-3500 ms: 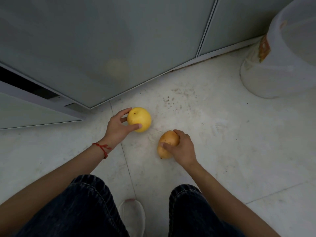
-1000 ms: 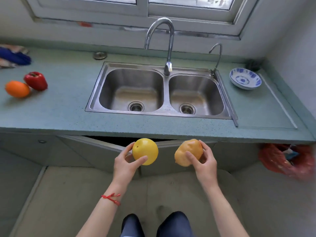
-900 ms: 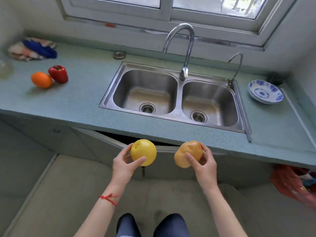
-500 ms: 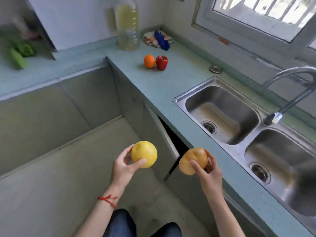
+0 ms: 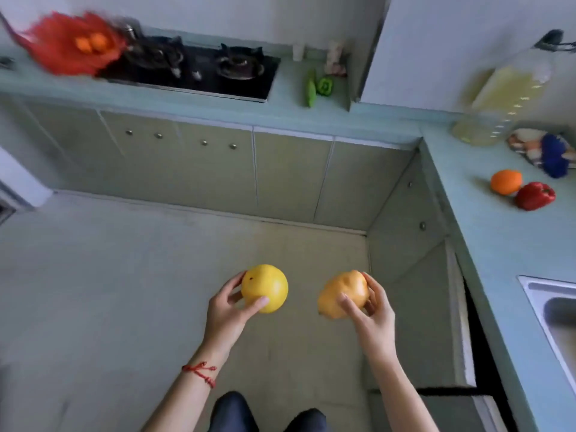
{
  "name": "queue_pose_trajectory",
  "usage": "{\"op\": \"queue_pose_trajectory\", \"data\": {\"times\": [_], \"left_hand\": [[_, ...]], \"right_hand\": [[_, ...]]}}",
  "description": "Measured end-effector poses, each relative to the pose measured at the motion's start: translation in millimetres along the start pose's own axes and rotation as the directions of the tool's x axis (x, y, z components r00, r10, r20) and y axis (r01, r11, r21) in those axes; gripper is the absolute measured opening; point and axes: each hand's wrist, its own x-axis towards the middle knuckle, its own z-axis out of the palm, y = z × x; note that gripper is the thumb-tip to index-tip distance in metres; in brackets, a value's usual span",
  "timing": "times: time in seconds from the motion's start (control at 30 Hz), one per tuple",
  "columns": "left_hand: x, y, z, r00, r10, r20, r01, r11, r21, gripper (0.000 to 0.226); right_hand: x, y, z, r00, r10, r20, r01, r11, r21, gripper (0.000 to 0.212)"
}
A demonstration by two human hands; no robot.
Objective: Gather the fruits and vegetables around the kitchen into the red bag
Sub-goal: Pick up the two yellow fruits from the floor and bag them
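Note:
My left hand [image 5: 226, 310] grips a round yellow fruit [image 5: 266, 286] above the floor. My right hand [image 5: 372, 311] grips an orange-yellow pear-like fruit [image 5: 341, 293] beside it. The red bag [image 5: 70, 46] lies blurred on the far left counter, with orange fruit showing inside. An orange [image 5: 505, 181] and a red bell pepper [image 5: 534, 196] sit together on the right counter. Green vegetables [image 5: 318, 87] lie on the far counter, right of the stove.
A black gas stove [image 5: 199, 70] is set in the far counter. On the right counter stand an oil bottle [image 5: 501, 101] and a cloth [image 5: 545, 149]; the sink's [image 5: 551, 304] corner shows at the right edge. A cabinet door [image 5: 458, 310] below hangs ajar.
I picked both fruits off the floor and stood up. My view has swung left from the sink to the stove counter, bringing the red bag into sight. Both grips are unchanged.

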Motion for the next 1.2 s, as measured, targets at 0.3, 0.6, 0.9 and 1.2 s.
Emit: {"op": "queue_pose_trajectory", "data": {"times": [0.3,0.6,0.9,1.2], "left_hand": [[14.1,5.7,-133.0,0.956,0.000,-0.292,-0.043,0.989,-0.143,0.055],[18.0,13.2,-231.3,0.876,-0.059,-0.478,-0.016,0.988,-0.151,0.067],[57.0,21.2,-263.6,0.812,-0.110,-0.574,0.015,0.986,-0.167,0.064],[150.2,50.3,-273.9,0.757,-0.085,-0.648,0.020,0.994,-0.108,0.070]], "right_hand": [[11.8,-19.7,157.9,0.942,-0.077,0.328,0.105,0.992,-0.069,0.050],[13.9,-26.7,266.1,0.861,-0.067,0.505,0.129,0.988,-0.088,0.054],[57.9,-36.9,336.3,0.798,-0.052,0.601,0.158,0.980,-0.125,0.052],[145.4,-67.2,411.5,0.750,-0.046,0.660,0.158,0.981,-0.111,0.051]]}}
